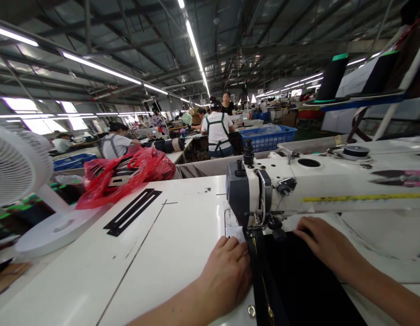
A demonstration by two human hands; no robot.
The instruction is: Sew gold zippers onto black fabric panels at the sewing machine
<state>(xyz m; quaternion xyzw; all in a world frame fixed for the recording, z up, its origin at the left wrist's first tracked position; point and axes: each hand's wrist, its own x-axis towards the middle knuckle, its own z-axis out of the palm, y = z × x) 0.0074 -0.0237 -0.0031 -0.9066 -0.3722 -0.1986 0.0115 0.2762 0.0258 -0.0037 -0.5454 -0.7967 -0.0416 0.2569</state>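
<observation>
Head: two hands [226,274], one black fabric [298,285]

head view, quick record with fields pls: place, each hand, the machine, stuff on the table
place: workshop hall, rows of sewing tables, other people at work farther back
left hand: open, flat on the white table, fingertips at the left edge of the black fabric
right hand: open, flat on the black fabric below the machine arm
machine: white sewing machine, yellow tape measure along it, pink-handled snips on top
table, left side: black strips, red bag, white fan
</observation>
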